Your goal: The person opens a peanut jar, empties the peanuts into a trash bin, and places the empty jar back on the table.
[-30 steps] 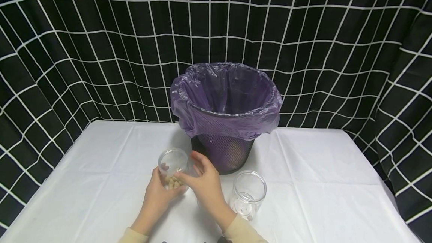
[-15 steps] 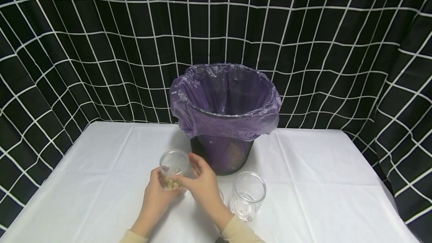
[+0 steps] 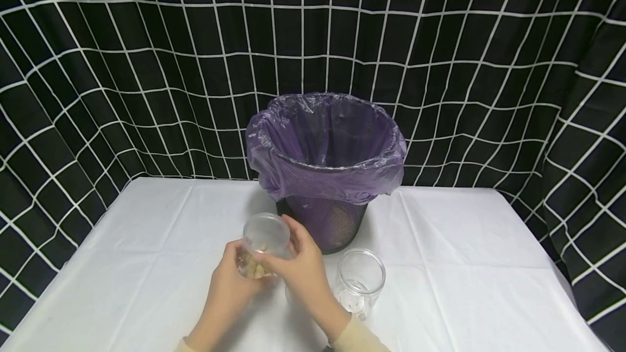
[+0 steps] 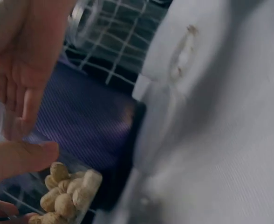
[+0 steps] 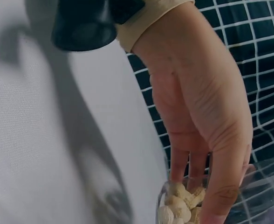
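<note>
A clear plastic jar (image 3: 266,235) with pale nuts, which look like peanuts in their shells (image 5: 178,207), is held above the white cloth in the head view. My left hand (image 3: 235,281) grips its lower part from the left, thumb across the near side. My right hand (image 3: 303,270) holds the upper part from the right, its thumb in front and its fingers behind. The nuts gather at the jar's bottom end, which shows in the left wrist view below my left thumb (image 4: 23,158). The jar's rim is partly hidden by the fingers.
A second clear jar (image 3: 361,281) stands upright right of my right forearm. Behind the hands is a black mesh bin (image 3: 323,227) lined with a purple bag (image 3: 337,178). The white tablecloth (image 3: 469,265) ends at a black gridded curtain (image 3: 313,31).
The held jar has shifted slightly to the right and its round top has turned. My right hand's fingers, apart from the jar's far side a second ago, have closed in on it.
</note>
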